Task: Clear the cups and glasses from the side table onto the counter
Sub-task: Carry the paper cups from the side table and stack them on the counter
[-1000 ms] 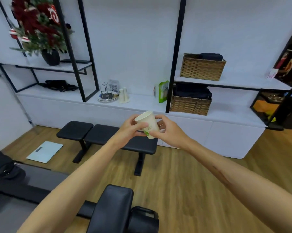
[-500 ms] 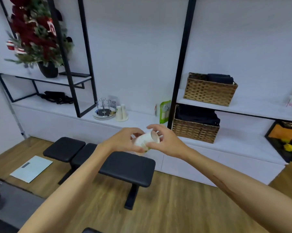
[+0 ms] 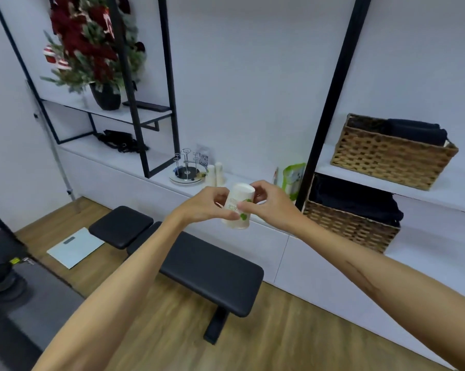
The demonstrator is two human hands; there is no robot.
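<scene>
Both hands (image 3: 207, 207) (image 3: 269, 207) hold paper cup (image 3: 238, 206) upside-down, over bench (image 3: 199, 263)

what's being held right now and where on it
A white paper cup, turned upside down, gripped on its side wall by the left hand and right hand.

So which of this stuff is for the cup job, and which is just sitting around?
For the job:
- paper cup, turned upside down, held by the left hand and right hand
- white counter
- upside-down cups already standing on it

Just sitting around:
- wicker baskets
- black bench
- green pouch
- metal rack
- plant in a black vase
- floor scale
</scene>
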